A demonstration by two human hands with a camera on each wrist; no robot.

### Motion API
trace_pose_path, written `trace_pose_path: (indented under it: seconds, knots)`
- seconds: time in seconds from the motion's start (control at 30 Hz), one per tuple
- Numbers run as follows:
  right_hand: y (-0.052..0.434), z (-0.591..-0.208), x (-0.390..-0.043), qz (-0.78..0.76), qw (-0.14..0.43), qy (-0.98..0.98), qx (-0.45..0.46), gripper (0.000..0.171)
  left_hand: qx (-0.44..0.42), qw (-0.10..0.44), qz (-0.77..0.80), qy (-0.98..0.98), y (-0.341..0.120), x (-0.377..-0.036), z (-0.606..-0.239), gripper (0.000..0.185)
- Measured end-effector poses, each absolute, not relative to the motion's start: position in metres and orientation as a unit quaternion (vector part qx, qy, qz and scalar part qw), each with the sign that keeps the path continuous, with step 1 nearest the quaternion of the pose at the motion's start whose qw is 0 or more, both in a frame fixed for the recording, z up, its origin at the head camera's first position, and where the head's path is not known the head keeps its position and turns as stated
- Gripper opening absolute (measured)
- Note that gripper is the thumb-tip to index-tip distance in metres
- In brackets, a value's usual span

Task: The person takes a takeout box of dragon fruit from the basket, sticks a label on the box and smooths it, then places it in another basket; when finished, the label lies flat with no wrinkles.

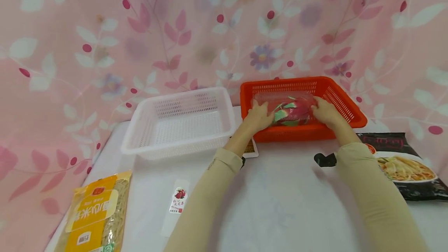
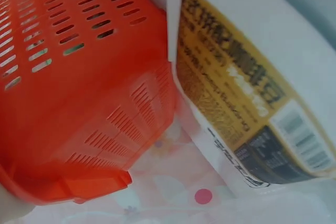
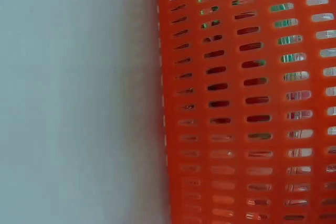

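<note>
**Both hands on the wrapped fruit, one at each end**

On the white table (image 1: 280,189), left to right: a yellow packet of pale noodles (image 1: 96,215), a small white label strip printed with a red fruit (image 1: 178,201), a white slotted plastic basket (image 1: 180,121), then the red slotted plastic basket (image 1: 346,102) and a black noodle packet (image 1: 402,162) at the far right.

The pink-and-green fruit in its clear plastic wrap (image 1: 292,110) lies inside the red basket, long axis running left–right. The left hand (image 1: 258,116) clasps its left end and the right hand (image 1: 323,112) its right end, fingers curled round the wrap — the fruit sits squarely between them, neither hand nearer. Both wrist views show only the basket's slotted red wall from outside; the left one also shows a yellow-printed card (image 2: 236,93) beside it.
</note>
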State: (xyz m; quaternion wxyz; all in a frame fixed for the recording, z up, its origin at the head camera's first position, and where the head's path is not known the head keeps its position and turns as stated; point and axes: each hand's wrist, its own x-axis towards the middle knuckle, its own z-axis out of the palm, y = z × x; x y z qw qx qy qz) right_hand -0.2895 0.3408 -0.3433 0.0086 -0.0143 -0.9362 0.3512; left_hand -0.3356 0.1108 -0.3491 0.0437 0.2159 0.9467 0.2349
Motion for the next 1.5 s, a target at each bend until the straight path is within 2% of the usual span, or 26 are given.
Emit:
trace_pose_path:
  seconds: [0.3, 0.53, 0.63, 0.9, 1.17, 1.5]
  knots:
    - [0.34, -0.337, -0.279, 0.344, 0.077, -0.936, -0.006, 0.051, 0.239, -0.037, 0.266, 0.933, 0.103, -0.333, -0.346, 0.059]
    - [0.316, -0.318, -0.273, 0.319, 0.212, -0.924, 0.01, 0.038, 0.249, -0.086, 0.298, 0.918, 0.091, -0.332, -0.334, 0.054]
    - [0.304, -0.306, -0.269, 0.324, 0.238, -0.915, 0.018, 0.037, 0.246, -0.103, 0.299, 0.916, 0.081, -0.328, -0.324, 0.054]
    - [0.272, -0.283, -0.232, 0.337, 0.259, -0.904, 0.051, 0.039, 0.259, -0.121, 0.322, 0.903, 0.051, -0.303, -0.297, 0.053]
    - [0.245, -0.275, -0.191, 0.345, 0.239, -0.903, 0.089, 0.043, 0.264, -0.135, 0.307, 0.904, 0.013, -0.267, -0.278, 0.053]
    - [0.235, -0.281, -0.155, 0.343, 0.21, -0.906, 0.129, 0.044, 0.267, -0.103, 0.339, 0.896, -0.019, -0.218, -0.279, 0.055]
